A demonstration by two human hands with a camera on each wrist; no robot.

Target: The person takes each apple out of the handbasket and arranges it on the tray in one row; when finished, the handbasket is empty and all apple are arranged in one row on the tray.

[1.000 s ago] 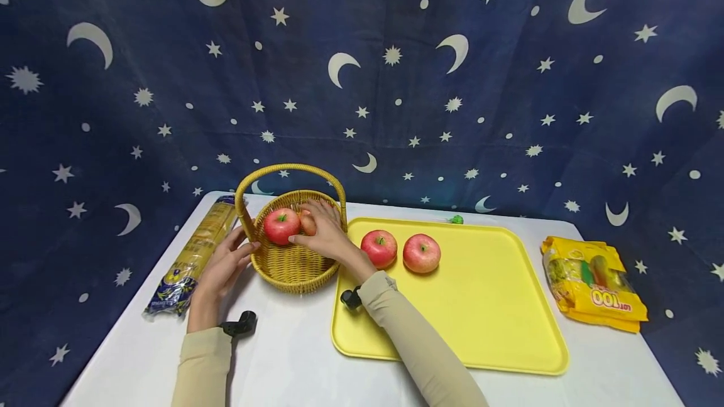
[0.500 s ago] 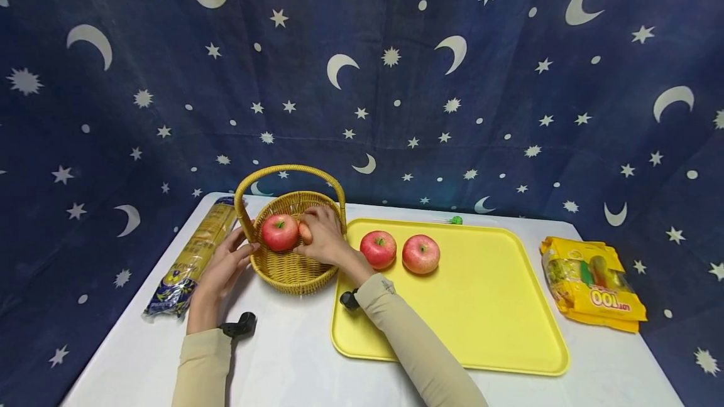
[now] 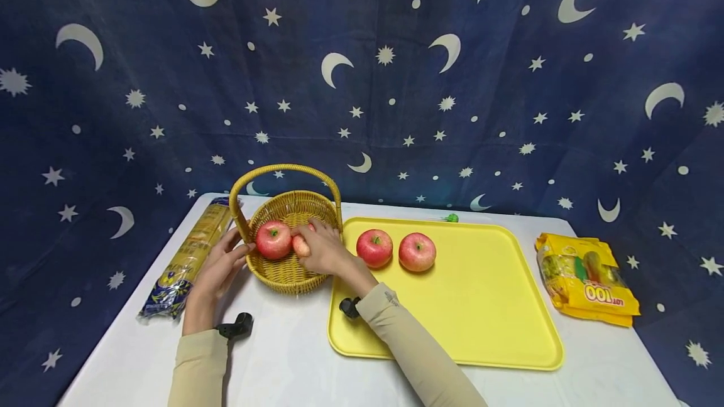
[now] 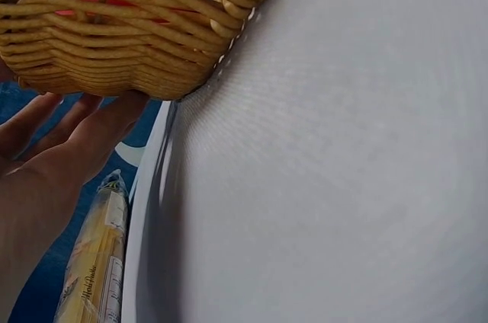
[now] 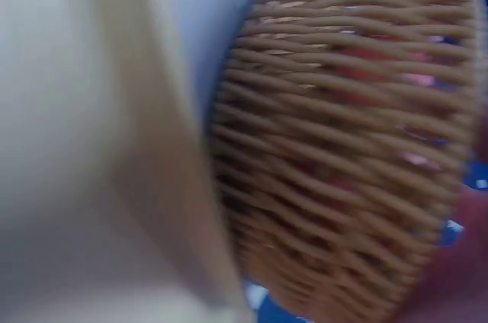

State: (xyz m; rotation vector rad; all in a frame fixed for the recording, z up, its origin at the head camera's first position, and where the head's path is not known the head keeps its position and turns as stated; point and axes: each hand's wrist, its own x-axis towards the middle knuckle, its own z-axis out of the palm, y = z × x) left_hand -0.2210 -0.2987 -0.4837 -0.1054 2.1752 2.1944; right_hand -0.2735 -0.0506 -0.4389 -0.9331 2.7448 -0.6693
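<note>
And here are the hands, working apart at the basket point(image 3: 291, 276): the left hand point(image 3: 217, 272) lays fairly straight fingers against its outer left side, while the right hand point(image 3: 330, 253) is down inside, fingers curled round a pale apple point(image 3: 300, 245). Just beside that, a red apple point(image 3: 274, 240) sits in the basket, stem up. Over on the yellow tray point(image 3: 481, 313), a third apple point(image 3: 374, 248) and a fourth apple point(image 3: 417, 252) stand near each other! Spaghetti pack point(image 3: 186, 259) at the table's point(image 3: 294, 350) left, yellow packet point(image 3: 588, 284) to the tray's right, starry curtain point(image 3: 396, 99) behind
</note>
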